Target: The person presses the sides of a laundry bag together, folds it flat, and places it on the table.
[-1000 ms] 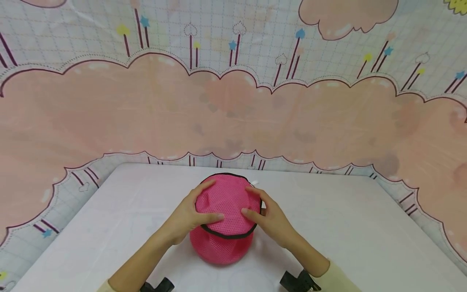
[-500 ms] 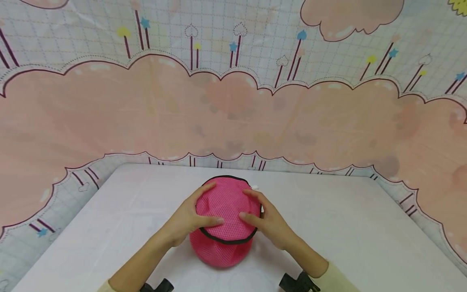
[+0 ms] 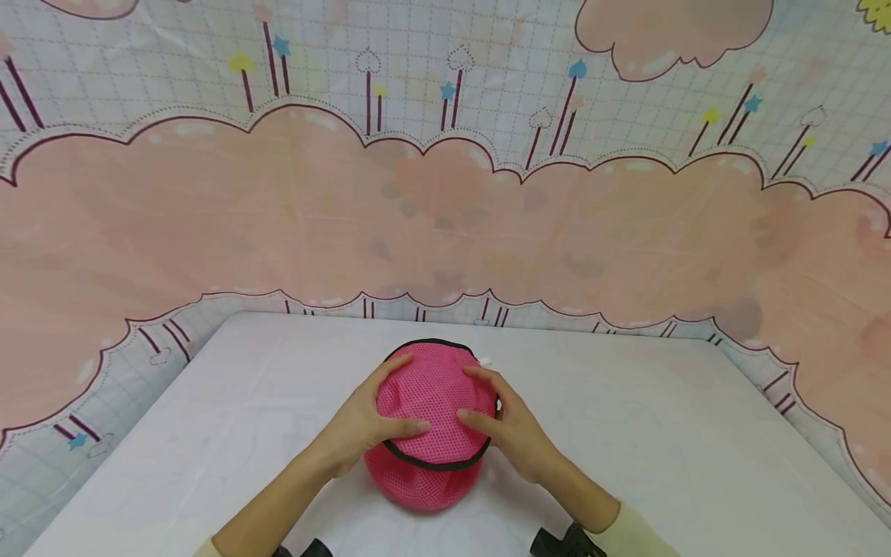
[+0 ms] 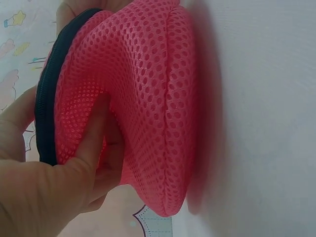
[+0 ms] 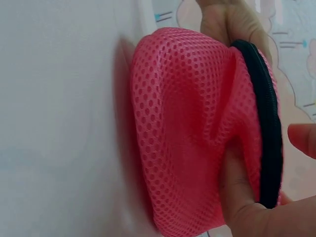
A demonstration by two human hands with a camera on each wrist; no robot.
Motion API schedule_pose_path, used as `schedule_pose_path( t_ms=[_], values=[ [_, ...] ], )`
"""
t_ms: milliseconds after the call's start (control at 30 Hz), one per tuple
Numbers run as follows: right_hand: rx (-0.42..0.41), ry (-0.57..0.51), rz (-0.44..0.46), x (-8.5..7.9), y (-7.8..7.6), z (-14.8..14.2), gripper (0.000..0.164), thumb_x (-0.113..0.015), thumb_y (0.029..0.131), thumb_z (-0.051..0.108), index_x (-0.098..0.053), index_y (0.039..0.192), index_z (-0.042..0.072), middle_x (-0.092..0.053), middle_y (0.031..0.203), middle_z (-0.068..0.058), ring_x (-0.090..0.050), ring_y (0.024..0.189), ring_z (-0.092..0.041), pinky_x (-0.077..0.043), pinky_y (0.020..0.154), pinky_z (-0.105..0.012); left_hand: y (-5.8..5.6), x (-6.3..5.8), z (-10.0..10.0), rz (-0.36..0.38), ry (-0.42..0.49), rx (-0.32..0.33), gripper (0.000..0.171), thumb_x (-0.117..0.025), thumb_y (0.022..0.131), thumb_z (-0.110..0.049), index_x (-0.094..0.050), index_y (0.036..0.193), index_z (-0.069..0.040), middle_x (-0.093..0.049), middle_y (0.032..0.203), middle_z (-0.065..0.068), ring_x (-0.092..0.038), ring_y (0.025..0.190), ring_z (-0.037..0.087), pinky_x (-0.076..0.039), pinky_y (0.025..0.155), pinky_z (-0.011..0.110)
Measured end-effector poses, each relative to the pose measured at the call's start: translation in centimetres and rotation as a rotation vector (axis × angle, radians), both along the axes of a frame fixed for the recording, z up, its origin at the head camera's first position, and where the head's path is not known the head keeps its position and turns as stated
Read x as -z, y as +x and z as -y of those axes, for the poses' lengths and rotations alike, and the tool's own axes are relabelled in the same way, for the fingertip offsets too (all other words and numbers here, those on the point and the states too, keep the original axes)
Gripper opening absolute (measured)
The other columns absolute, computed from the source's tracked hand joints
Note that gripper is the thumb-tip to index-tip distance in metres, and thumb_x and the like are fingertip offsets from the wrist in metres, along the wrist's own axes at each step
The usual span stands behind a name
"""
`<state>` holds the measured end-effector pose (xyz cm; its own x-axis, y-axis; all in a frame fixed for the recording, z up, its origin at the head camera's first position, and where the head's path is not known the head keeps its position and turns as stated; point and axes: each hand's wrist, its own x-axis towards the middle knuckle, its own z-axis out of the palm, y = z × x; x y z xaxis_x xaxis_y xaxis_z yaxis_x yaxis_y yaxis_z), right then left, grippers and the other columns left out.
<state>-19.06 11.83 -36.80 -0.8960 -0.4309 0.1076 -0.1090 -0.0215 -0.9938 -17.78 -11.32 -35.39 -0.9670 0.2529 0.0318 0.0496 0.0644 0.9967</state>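
A pink mesh laundry bag (image 3: 435,398) with a black zipper (image 3: 445,466) round its top stands on the white table. From the left side my left hand (image 3: 362,425) grips the upper part, its thumb across the top panel. My right hand (image 3: 511,425) holds the opposite side in the same way. In the left wrist view the left fingers (image 4: 94,143) press into the mesh wall below the zipper. The right wrist view has a finger (image 5: 237,177) of the right hand denting the wall under the zipper (image 5: 266,123), with the thumb apart from the top. Whatever is inside the bag is hidden.
The white table (image 3: 661,433) extends to both sides of the bag. Behind it hangs a printed cloth (image 3: 445,216) with cloud shapes. Black wrist camera mounts (image 3: 567,541) show at the bottom edge.
The bag's top and both hands sit slightly lower in the head view, whose framing has also shifted a little. Both hands keep their hold.
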Motion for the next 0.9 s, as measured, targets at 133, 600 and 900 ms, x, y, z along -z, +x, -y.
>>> schedule_pose_path(
  t_ms=[133, 600, 900],
  values=[
    [0.027, -0.038, -0.021, 0.4, 0.1, 0.3, 0.058, -0.065, 0.09, 0.009, -0.039, 0.142, 0.011, -0.023, 0.149, -0.012, -0.041, 0.126, -0.032, -0.048, 0.091, -0.036, 0.0, 0.3, 0.0, 0.007, 0.016, -0.003, 0.091, -0.084, 0.072, -0.009, -0.036, 0.146, -0.027, -0.036, 0.144, 0.012, -0.051, 0.114, 0.03, -0.047, 0.091, 0.039],
    [0.037, -0.244, -0.005, 1.7, 0.5, 1.4, 0.057, -0.057, 0.092, 0.003, -0.033, 0.143, 0.004, -0.023, 0.15, -0.014, -0.03, 0.132, -0.032, -0.042, 0.099, -0.032, -0.3, 1.0, 0.4, 0.017, 0.059, 0.027, 0.086, -0.082, 0.075, -0.011, -0.037, 0.145, -0.03, -0.033, 0.146, 0.009, -0.046, 0.121, 0.03, -0.042, 0.097, 0.039],
    [0.036, -0.316, -0.025, 2.0, 0.9, 1.6, 0.057, -0.054, 0.093, 0.003, -0.028, 0.145, 0.004, -0.02, 0.15, -0.015, -0.027, 0.133, -0.032, -0.039, 0.102, -0.032, -0.4, 1.2, 0.7, 0.024, 0.135, 0.08, 0.086, -0.079, 0.078, -0.008, -0.032, 0.148, -0.027, -0.029, 0.148, 0.009, -0.044, 0.124, 0.03, -0.044, 0.097, 0.036]
  ],
)
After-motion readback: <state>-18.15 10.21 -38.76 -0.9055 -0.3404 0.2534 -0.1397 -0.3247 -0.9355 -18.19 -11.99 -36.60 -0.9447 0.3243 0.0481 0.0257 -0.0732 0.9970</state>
